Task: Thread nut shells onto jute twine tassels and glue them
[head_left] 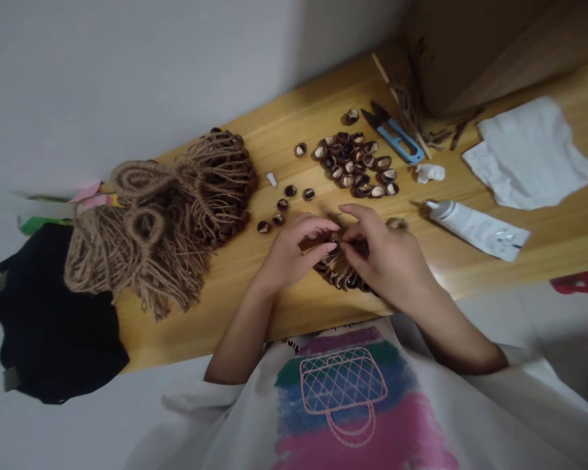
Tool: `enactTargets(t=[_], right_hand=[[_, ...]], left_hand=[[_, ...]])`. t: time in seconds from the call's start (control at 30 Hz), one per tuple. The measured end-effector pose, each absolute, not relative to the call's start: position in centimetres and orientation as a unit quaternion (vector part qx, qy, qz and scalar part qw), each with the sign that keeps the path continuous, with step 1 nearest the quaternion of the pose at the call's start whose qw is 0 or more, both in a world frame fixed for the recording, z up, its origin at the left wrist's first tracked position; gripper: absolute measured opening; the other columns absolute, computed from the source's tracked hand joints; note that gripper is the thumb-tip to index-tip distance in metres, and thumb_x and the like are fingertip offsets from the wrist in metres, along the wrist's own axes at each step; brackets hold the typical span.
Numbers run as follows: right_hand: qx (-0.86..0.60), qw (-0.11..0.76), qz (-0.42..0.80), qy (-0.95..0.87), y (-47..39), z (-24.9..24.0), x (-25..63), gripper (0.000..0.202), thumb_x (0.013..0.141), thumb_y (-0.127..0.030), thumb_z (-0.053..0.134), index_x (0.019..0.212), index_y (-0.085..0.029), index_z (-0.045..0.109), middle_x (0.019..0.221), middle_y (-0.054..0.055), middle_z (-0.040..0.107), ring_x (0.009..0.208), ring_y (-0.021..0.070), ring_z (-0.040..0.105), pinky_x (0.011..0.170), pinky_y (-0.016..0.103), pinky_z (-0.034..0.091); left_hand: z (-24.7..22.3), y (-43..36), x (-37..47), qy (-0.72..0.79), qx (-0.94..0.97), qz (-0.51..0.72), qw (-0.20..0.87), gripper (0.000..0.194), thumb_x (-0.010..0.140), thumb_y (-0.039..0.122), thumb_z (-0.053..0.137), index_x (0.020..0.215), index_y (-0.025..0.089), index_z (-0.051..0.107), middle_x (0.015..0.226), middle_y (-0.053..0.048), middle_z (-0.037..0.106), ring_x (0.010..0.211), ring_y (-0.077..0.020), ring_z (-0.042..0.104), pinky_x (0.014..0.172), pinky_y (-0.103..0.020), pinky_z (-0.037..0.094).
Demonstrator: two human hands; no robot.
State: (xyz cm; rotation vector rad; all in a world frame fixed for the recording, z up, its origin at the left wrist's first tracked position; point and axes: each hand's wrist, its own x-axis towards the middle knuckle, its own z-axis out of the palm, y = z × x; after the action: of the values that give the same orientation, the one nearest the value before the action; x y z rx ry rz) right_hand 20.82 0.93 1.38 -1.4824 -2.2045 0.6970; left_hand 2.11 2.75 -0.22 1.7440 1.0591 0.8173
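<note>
Showing two bare hands at work over a yellowish-brown, wood-grained table (176, 339). The left hand (296, 251) curves its thumb and forefinger into a pinch, tips nearly meeting; the right hand (389, 254) pinches with thumb and forefinger just beside them, its other fingers bent. Between the fingertips is a small brown portion of a rounded, brown cord-and-shell piece (340, 277), which lies on the table near its front edge, partly hidden beneath the right hand; whether the pinched portion is cord or shell cannot be told.

Beyond the hands lies a cluster of small, dark brown, cup-shaped shells with pale patches (347, 150); several similar loose shells (291, 190) are scattered to its left, near a small white peg-like object (272, 179). Right of the cluster rest blue-handled snips with dark blades (396, 134), a small white crumpled object (430, 173) and, nearer the right hand, a white squeeze tube with a narrow nozzle (480, 228). Farther right is a white folded cloth (539, 153). At left, large looped bundles of brown twisted cord (142, 254), dark shells along their far end, lie beside a black cloth item (53, 320) at the table's end.
</note>
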Motion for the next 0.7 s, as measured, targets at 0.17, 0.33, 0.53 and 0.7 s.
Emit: enactTargets(t=[0.17, 0.33, 0.53, 0.7], right_hand=[[-0.551, 0.13, 0.245, -0.787, 1.3, 2.1, 20.4, 0.052, 0.086, -0.016, 0.048, 0.137, -0.012, 0.038, 0.085, 0.004, 0.065, 0.074, 0.0168, 0.063, 0.06, 0.024, 0.041], [-0.567, 0.081, 0.244, -0.782, 1.7, 2.5, 20.0, 0.058, 0.083, -0.015, 0.053, 0.139, -0.011, 0.036, 0.087, 0.004, 0.066, 0.075, 0.0195, 0.064, 0.059, 0.025, 0.041], [-0.562, 0.1, 0.233, -0.787, 1.7, 2.4, 20.1, 0.059, 0.082, -0.015, 0.052, 0.139, -0.01, 0.036, 0.082, 0.004, 0.065, 0.07, 0.0178, 0.062, 0.057, 0.024, 0.038], [-0.573, 0.085, 0.243, -0.778, 1.8, 2.6, 20.0, 0.06, 0.082, -0.014, 0.051, 0.139, -0.011, 0.035, 0.083, 0.005, 0.065, 0.069, 0.0176, 0.062, 0.057, 0.023, 0.038]], left_hand=[[-0.5, 2.8, 2.1, 0.427, 0.695, 0.346, 0.464, 0.018, 0.083, 0.018, 0.069, 0.101, 0.018, 0.068, 0.093, -0.004, 0.068, 0.086, -0.0141, 0.063, 0.076, -0.026, 0.051], [-0.6, 2.8, 2.1, 0.423, 0.697, 0.348, 0.462, 0.019, 0.083, 0.02, 0.07, 0.102, 0.017, 0.069, 0.093, -0.004, 0.069, 0.085, -0.014, 0.063, 0.076, -0.026, 0.051], [-0.7, 2.8, 2.1, 0.409, 0.705, 0.357, 0.457, 0.019, 0.083, 0.02, 0.071, 0.102, 0.018, 0.07, 0.098, -0.005, 0.071, 0.09, -0.0147, 0.064, 0.077, -0.027, 0.051], [-0.8, 2.8, 2.1, 0.41, 0.705, 0.354, 0.457, 0.019, 0.084, 0.021, 0.071, 0.103, 0.018, 0.07, 0.098, -0.005, 0.071, 0.091, -0.0152, 0.065, 0.077, -0.027, 0.052]])
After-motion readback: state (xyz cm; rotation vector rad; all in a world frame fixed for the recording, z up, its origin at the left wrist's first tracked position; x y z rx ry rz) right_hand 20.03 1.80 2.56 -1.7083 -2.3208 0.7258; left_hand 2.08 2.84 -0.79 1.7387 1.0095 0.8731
